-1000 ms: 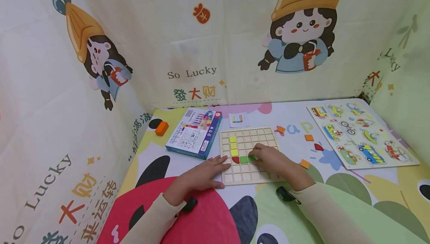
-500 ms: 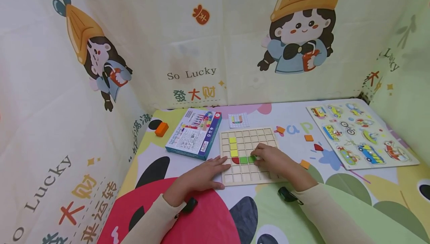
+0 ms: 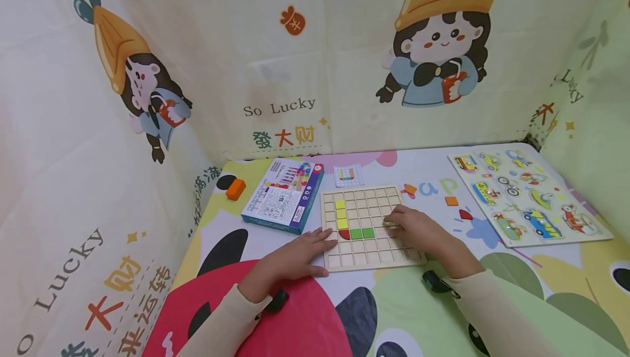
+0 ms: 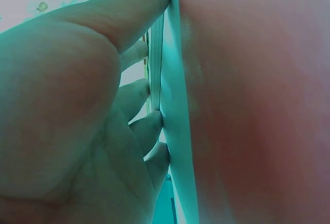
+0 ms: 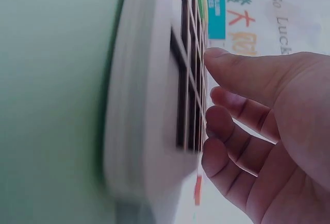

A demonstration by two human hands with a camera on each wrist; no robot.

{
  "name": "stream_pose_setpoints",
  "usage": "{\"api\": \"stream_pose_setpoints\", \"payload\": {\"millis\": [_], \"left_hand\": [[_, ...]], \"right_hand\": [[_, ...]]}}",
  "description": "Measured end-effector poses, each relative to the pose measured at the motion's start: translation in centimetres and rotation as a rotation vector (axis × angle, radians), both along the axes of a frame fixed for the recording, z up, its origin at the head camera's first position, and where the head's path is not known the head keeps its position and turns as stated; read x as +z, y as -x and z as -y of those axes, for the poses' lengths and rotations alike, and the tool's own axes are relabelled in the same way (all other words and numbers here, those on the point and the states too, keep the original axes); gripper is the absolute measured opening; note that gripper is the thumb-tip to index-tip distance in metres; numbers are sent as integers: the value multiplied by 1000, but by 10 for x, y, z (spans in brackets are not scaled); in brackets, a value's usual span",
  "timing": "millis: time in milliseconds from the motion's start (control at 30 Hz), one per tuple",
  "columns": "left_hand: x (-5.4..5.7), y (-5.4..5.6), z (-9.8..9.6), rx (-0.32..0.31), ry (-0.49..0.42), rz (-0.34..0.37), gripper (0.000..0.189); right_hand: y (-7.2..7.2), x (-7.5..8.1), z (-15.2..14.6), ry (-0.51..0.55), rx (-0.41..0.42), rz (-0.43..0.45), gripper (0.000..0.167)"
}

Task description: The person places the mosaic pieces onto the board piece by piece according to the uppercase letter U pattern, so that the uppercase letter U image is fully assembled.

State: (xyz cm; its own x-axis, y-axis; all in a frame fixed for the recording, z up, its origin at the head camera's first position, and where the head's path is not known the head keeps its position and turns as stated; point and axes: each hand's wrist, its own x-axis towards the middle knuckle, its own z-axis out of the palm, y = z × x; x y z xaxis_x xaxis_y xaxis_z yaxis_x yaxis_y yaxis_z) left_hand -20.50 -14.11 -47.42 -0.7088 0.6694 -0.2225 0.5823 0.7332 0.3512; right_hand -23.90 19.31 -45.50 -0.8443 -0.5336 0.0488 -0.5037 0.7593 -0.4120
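Observation:
A wooden grid board (image 3: 374, 267) lies on the patterned cloth. Along one column are several yellow square tiles (image 3: 341, 214), with a red quarter-round tile (image 3: 344, 234) below them. Two green square tiles (image 3: 362, 233) continue that row to the right. My left hand (image 3: 297, 253) rests with extended fingers at the board's left edge; the left wrist view has its fingertips along that edge. Over the right part of the grid is my right hand (image 3: 418, 231), its fingers loosely bent. Nothing shows between thumb and fingers (image 5: 219, 121) in the right wrist view.
Behind the board lie a boxed set (image 3: 283, 195) and a small pattern card (image 3: 348, 175). An orange block (image 3: 236, 189) is at far left. To the right are orange tiles (image 3: 451, 201), a red quarter-round tile (image 3: 465, 215) and a vehicle puzzle board (image 3: 526, 195).
My right hand has come off the second green tile and moved right across the grid, leaving that tile in its cell. An orange tile near the wrist is now covered. The left hand stays put.

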Motion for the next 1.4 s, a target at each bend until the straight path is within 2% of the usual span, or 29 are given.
{"api": "stream_pose_setpoints", "payload": {"millis": [367,600,867,1167,1400], "left_hand": [[1,0,0,-1,-4,5,80],[0,0,1,-8,-7,3,80],[3,0,0,-6,-4,11,81],[5,0,0,0,-6,13,80],[3,0,0,5,-10,19,80]], "right_hand": [[0,1,-42,25,-111,47,33],[6,0,-77,6,-140,12,31],[9,2,-107,-15,-198,57,31],[16,0,-130,-55,-255,121,39],[18,-1,-138,-104,-279,117,37]]}}
